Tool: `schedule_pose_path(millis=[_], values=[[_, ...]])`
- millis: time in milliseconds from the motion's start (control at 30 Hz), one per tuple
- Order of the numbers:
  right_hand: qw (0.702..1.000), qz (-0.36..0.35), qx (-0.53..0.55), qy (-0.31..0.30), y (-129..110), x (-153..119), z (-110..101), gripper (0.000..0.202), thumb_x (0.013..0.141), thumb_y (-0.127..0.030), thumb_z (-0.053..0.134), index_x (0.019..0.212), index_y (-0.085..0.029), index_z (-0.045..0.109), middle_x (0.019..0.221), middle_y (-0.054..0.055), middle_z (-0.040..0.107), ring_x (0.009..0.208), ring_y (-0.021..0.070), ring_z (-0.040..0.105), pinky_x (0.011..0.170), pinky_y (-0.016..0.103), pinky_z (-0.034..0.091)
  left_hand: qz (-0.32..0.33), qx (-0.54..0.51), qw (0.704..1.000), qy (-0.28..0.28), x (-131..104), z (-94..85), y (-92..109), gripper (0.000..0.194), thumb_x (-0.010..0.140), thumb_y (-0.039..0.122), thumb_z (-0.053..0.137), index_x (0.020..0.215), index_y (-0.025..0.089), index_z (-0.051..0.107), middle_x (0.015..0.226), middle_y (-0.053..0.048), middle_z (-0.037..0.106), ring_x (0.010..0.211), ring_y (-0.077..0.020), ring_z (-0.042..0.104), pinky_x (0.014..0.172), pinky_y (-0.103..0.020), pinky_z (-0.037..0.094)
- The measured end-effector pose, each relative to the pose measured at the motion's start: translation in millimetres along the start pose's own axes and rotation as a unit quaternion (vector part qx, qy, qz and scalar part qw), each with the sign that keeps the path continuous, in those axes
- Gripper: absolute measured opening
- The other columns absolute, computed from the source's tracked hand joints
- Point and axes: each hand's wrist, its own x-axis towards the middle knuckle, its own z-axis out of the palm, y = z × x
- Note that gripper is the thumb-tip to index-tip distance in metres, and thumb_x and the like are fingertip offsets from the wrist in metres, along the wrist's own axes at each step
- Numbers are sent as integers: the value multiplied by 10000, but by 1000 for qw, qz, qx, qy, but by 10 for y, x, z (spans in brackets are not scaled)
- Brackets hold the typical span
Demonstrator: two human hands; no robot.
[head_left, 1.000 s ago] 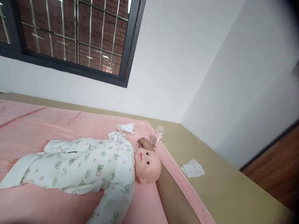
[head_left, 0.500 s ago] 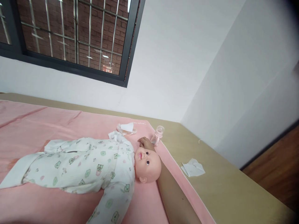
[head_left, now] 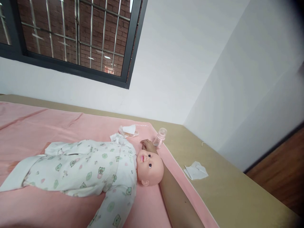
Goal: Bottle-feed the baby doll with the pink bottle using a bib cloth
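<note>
One baby doll (head_left: 87, 167), pale patterned suit with green and pink motifs, lying face up on a pink cloth (head_left: 61, 125); head (head_left: 153, 171) toward the right of the view, legs toward the left, near arm stretched to the lower edge.

One right hand (head_left: 149, 145), bare, just beyond the doll's head; fingers loosely bent and close together, palm hidden, so whether it grasps anything cannot be told. Its forearm (head_left: 180, 202) crosses the cloth from the lower edge; the doll's head stands in the way, covering the wrist. Left hand: outside the view, state cannot be told.

One clear bottle (head_left: 160, 137) with pink parts, standing at the cloth's edge just beside the right hand.

One clear packet with a white piece (head_left: 129, 130), lying beyond the doll's far sleeve (head_left: 122, 141).

One white tissue (head_left: 196, 171), crumpled, on the bare part of the desk (head_left: 228, 193), apart from the cloth.

One small white hooked item (head_left: 203, 144), by the wall (head_left: 166, 79).

One dark-framed window (head_left: 123, 83), barred, brickwork behind.
</note>
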Motion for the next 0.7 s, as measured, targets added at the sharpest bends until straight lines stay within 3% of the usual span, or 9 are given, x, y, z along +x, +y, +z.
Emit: schedule_pose_path(millis=[333,533,600,700], values=[[1000,1,-20,-3,11,10,4,305,826,-139,481,1064,-206,659,1129,83,609,1058,208,548,853,314,467,-6,-10,1000,-21,-10,-25,-6,255,771,16,521,713,220,662,932,25,681,1010,-174,605,719,-221,503],[999,-14,-23,29,47,10,55,326,810,-128,492,1088,-193,650,1087,90,629,1035,215,542,894,343,456,-22,19,999,17,-36,-257,86,251,746,39,542,839,220,688,995,-5,685,1040,-190,585,734,-247,509],[999,-25,-22,33,69,23,63,302,803,-114,490,1038,-181,668,1059,89,638,1046,217,535,934,353,437,-64,32,997,26,-292,-319,265,281,732,63,563,905,238,697,1026,-10,683,1035,-207,589,714,-274,517],[998,-40,-20,41,115,52,59,285,792,-89,479,975,-171,681,1054,94,635,1061,214,532,975,373,413,-80,46,996,14,-1075,-285,770,346,711,103,618,955,331,710,1128,25,655,1046,-241,602,658,-311,525]])
